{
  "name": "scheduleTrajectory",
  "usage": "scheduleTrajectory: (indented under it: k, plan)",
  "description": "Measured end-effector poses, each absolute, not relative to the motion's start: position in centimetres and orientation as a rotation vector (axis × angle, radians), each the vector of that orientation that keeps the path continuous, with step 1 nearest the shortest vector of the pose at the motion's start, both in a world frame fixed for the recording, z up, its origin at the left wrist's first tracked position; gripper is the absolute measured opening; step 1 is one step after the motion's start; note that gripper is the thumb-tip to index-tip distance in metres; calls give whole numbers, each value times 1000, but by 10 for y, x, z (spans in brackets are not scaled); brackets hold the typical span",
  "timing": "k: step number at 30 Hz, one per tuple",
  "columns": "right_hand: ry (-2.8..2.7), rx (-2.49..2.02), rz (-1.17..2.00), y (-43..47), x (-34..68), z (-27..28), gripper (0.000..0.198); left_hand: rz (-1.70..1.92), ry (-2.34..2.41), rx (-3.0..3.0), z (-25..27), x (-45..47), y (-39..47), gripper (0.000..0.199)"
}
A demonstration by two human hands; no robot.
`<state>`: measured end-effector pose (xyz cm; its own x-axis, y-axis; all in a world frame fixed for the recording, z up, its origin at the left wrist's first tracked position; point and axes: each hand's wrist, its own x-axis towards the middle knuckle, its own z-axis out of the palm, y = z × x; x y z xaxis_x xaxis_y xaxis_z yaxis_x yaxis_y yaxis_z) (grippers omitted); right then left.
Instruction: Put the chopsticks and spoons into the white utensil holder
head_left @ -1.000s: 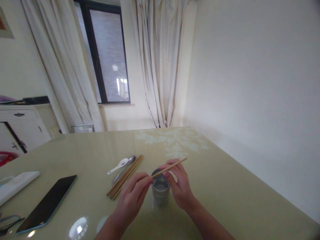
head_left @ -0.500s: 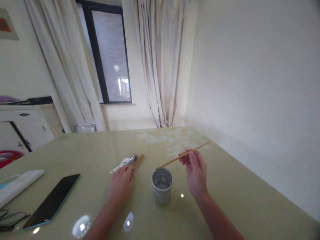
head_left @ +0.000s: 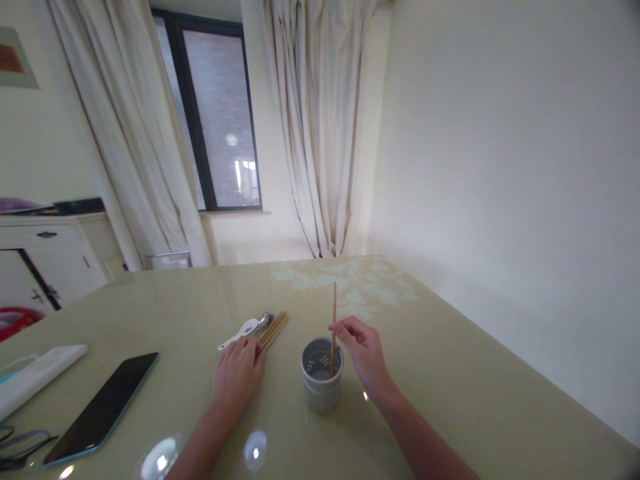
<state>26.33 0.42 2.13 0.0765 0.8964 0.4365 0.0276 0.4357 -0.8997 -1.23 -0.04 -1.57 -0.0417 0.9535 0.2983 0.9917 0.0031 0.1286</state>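
My right hand (head_left: pixel 366 352) pinches a single wooden chopstick (head_left: pixel 334 313) that stands nearly upright. Its lower end is inside the grey cylindrical holder (head_left: pixel 323 395), against the right side of the interior, where small holes show in the bottom. To the left of the holder, my left hand (head_left: pixel 237 373) lies low on the table, fingers closed over the near ends of a bundle of chopsticks (head_left: pixel 275 330). Beside that bundle are a white spoon (head_left: pixel 245 330) and metal spoons (head_left: pixel 265 321); the hand partly hides them.
A black-screened phone or tablet (head_left: pixel 103 407) lies at the left on the glossy table (head_left: pixel 450 373). Further left are a white object (head_left: pixel 43 380) and glasses (head_left: pixel 25 443). A wall (head_left: pixel 500 200) runs along the right table edge; curtains (head_left: pixel 325 133) hang behind.
My right hand has moved left and turned the chopstick from a slant above the holder to upright, with its lower end inside. My left hand has stayed on the bundle.
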Motion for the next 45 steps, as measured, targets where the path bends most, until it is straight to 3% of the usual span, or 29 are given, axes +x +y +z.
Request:
scheduleTrajectory:
  k: [13, 18, 26, 31, 35, 40, 45]
  plan:
    - [-1457, -901, 880, 9, 257, 18, 44, -535, -2024, -2225, -15, 6, -4, 22]
    - [-1285, -986, 956, 14, 257, 8, 56, -570, -2024, -2318, -12, 12, -5, 20]
    - [-1228, -1043, 1377, 23, 251, -7, 48, -1149, -1923, -2561, -14, 41, -15, 27]
    - [-1193, -937, 1405, 23, 247, -4, 47, -1224, -1840, -2624, -11, 49, -18, 29]
    - [-1063, -884, 1138, 27, 261, 8, 48, -1040, -1909, -2480, -5, 30, -10, 29]
    - [-855, -803, 666, 34, 299, 30, 43, -466, -2122, -2148, -1, -7, -4, 27]
    - [-796, -657, 634, 27, 314, 45, 38, -224, -2218, -2097, 3, -17, -5, 24]
